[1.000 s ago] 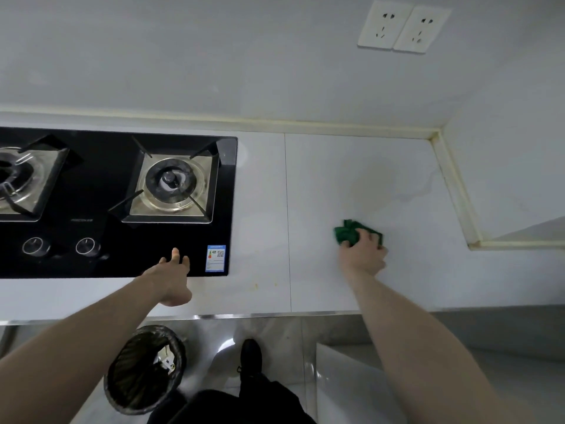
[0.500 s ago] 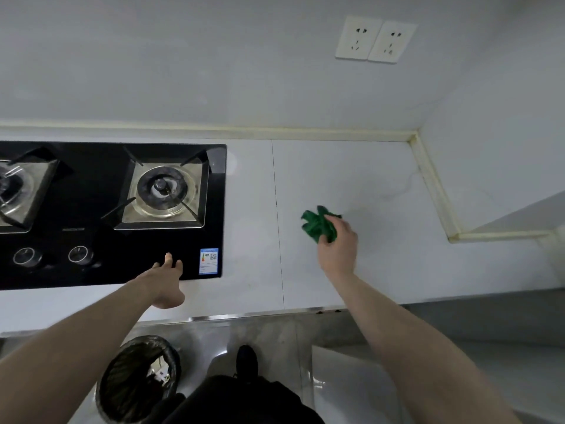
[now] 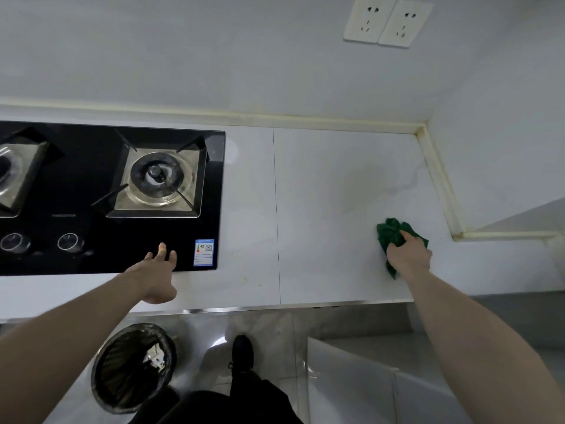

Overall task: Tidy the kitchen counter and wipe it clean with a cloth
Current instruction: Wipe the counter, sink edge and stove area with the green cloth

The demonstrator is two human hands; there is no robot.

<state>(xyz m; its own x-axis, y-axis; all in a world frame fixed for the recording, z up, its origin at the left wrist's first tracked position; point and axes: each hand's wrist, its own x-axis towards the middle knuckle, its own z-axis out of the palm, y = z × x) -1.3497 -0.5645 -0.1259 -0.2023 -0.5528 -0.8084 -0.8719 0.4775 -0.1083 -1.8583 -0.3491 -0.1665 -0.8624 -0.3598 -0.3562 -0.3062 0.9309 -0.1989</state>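
The right hand (image 3: 408, 255) bunches a green cloth (image 3: 394, 237) in curled fingers, pressing it on the counter (image 3: 321, 209) well right of the stove (image 3: 107, 203). Nothing loose lies there, so tidying looks done; wiping seems underway. The left hand (image 3: 157, 278), fingers spread, reaches over the stove's front edge.
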